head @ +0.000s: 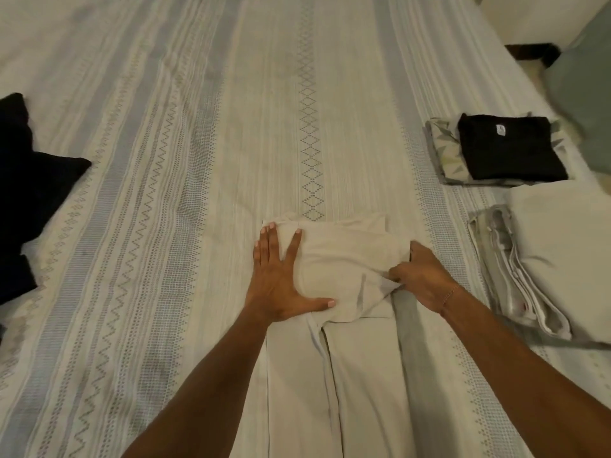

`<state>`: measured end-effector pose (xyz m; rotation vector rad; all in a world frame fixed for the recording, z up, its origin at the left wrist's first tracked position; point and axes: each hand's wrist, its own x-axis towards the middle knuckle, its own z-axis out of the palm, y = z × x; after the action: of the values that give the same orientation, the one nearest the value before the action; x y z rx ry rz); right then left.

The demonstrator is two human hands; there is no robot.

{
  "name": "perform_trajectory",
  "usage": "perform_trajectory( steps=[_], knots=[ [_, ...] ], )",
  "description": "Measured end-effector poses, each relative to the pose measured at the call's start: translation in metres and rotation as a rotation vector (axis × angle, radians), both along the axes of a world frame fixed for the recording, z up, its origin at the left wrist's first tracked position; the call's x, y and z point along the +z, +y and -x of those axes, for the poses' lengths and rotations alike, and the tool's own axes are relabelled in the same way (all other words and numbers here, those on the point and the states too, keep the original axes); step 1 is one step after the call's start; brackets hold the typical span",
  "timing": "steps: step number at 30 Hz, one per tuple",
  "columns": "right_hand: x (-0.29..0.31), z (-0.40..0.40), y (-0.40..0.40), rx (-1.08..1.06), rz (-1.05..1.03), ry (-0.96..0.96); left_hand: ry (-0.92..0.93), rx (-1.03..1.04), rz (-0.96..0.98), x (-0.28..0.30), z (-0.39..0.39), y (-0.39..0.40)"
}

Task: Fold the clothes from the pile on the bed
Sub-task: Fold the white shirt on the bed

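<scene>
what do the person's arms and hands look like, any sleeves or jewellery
Both forearms are bare as far as the frame shows, with no sleeves, gloves or watch in view. The right hand has a thin chain bracelet at the wrist. The left hand shows no ring or band, and its fingernails are short and pale. No markings are visible on either arm.
</scene>
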<state>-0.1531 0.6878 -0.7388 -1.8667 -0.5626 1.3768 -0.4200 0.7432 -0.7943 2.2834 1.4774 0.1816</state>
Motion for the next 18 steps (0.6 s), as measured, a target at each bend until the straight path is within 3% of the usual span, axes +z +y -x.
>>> perform_trajectory(
  steps=[3,6,11,13,18],
  knots=[
    [0.004,-0.016,0.0,-0.072,-0.093,0.076,-0.012,-0.003,0.005,-0.002,0.0,0.001],
    [0.004,-0.014,-0.002,-0.076,-0.037,0.084,0.018,-0.003,0.004,-0.003,0.0,0.001],
    [-0.003,0.009,-0.004,-0.009,0.023,-0.359,0.058,0.003,0.026,0.0,-0.002,0.002],
    [-0.006,0.019,-0.004,0.028,-0.033,-0.524,0.064,-0.006,0.052,0.002,-0.003,0.002],
    [0.018,0.039,0.002,0.06,-0.268,-0.73,0.016,0.0,0.151,0.011,0.0,0.01]
  ],
)
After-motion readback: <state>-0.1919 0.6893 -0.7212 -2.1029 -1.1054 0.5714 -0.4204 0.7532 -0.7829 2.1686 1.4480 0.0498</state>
